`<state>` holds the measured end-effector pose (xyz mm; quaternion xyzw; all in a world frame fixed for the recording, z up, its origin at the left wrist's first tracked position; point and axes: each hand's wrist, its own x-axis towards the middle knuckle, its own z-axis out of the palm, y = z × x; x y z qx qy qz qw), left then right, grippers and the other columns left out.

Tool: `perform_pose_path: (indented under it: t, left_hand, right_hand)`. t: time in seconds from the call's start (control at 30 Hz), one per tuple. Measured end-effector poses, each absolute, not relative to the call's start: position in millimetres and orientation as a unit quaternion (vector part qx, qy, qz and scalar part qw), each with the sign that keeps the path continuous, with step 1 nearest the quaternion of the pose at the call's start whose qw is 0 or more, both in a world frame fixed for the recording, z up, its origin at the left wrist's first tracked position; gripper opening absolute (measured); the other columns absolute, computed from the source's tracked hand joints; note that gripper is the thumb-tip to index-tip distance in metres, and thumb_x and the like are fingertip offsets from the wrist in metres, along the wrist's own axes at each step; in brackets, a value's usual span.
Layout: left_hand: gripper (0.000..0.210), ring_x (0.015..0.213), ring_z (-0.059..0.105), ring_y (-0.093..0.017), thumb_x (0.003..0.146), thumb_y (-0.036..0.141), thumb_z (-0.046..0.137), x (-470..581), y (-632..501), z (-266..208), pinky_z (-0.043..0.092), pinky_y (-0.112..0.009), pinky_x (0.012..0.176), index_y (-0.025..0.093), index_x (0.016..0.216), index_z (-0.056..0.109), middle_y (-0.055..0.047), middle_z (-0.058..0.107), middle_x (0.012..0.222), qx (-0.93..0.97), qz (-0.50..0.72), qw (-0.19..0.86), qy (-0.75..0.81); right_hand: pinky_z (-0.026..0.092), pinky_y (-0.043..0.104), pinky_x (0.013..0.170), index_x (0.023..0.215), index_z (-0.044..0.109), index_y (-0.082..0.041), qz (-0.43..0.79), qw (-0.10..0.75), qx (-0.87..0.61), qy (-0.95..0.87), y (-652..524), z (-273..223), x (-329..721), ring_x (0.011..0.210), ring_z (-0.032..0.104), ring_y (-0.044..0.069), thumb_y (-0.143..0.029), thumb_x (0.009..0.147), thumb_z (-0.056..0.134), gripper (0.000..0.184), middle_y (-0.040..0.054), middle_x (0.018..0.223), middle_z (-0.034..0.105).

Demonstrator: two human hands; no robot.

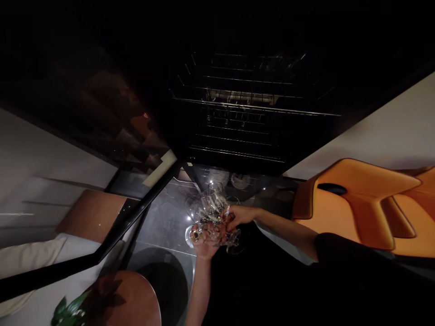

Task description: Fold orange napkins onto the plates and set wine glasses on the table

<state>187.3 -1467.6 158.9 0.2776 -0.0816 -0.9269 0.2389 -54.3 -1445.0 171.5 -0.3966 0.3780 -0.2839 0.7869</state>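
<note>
A cluster of clear stemmed glasses (213,203), probably wine glasses, is gathered in front of my body. From below, my left hand (208,243) is closed around several of their stems, with round glass bases showing at its fingers. My right hand (239,215) reaches in from the right side, its fingers bent onto the glasses in the same cluster. The glasses overlap, so which one each finger touches is hard to make out. Beyond them, a dark cabinet (234,156) stands open with wire racks (258,107) inside, and a few glasses (226,118) show dimly there.
The cabinet's dark door (84,90) swings out to the left. Orange chairs (340,213) stand at the right. At lower left are a round brown table (136,294), a green plant (73,310) and a black frame bar (98,256). Grey tiles (163,222) cover the floor.
</note>
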Motion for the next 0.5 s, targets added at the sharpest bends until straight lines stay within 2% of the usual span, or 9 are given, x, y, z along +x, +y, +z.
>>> perform_pose_path:
  t: [0.07,0.17,0.27,0.4,0.47,0.5]
  left_hand:
    - [0.062,0.074,0.063,-0.023,0.098,0.074,0.045,183.5,-1465.0,154.2,0.051,-0.036,0.067,0.020,0.082,0.070,-0.009,0.069,0.086,0.294,-0.917,0.261,-0.069]
    - [0.055,0.078,0.067,-0.023,0.091,0.075,0.058,179.7,-1462.8,151.9,0.055,-0.038,0.071,0.022,0.086,0.072,-0.007,0.070,0.086,0.309,-0.901,0.300,-0.055]
    - [0.048,0.086,0.070,-0.026,0.084,0.071,0.068,179.2,-1461.8,153.5,0.056,-0.037,0.072,0.025,0.091,0.077,-0.006,0.073,0.089,0.334,-0.879,0.339,-0.034]
    - [0.052,0.086,0.070,-0.027,0.077,0.074,0.070,183.5,-1460.3,153.5,0.056,-0.037,0.068,0.024,0.088,0.077,-0.008,0.073,0.092,0.338,-0.870,0.350,-0.075]
    - [0.051,0.085,0.072,-0.027,0.073,0.075,0.072,186.9,-1459.0,151.9,0.059,-0.038,0.069,0.026,0.085,0.077,-0.007,0.073,0.091,0.351,-0.867,0.348,-0.072]
    - [0.049,0.086,0.073,-0.027,0.072,0.075,0.073,188.7,-1458.1,150.9,0.060,-0.038,0.071,0.027,0.084,0.077,-0.006,0.073,0.090,0.365,-0.861,0.351,-0.055]
  right_hand:
    - [0.052,0.020,0.059,0.096,0.071,-0.013,-0.282,0.780,-0.388,0.402,-1449.9,163.3,-54.0,0.067,0.069,0.012,-0.059,0.051,0.107,0.073,0.0023,0.084,0.077]
    - [0.052,0.020,0.060,0.094,0.071,-0.014,-0.309,0.761,-0.374,0.430,-1455.6,152.3,-48.2,0.069,0.069,0.012,-0.059,0.044,0.109,0.077,0.0017,0.084,0.077]
    - [0.051,0.021,0.060,0.091,0.070,-0.014,-0.326,0.743,-0.369,0.453,-1455.0,143.2,-37.5,0.067,0.066,0.012,-0.067,0.046,0.105,0.078,0.0008,0.081,0.075]
    - [0.054,0.025,0.065,0.090,0.071,-0.014,-0.278,0.731,-0.441,0.441,-1466.1,152.2,-62.8,0.070,0.067,0.014,-0.068,0.061,0.099,0.067,0.0029,0.083,0.076]
    - [0.055,0.026,0.069,0.095,0.072,-0.016,-0.302,0.669,-0.476,0.484,-1493.6,170.4,-110.9,0.073,0.068,0.015,-0.060,0.075,0.093,0.052,0.0030,0.085,0.076]
    - [0.054,0.026,0.069,0.098,0.070,-0.018,-0.366,0.594,-0.463,0.547,-1514.2,181.6,-143.1,0.075,0.067,0.015,-0.056,0.083,0.087,0.044,0.0023,0.087,0.075]
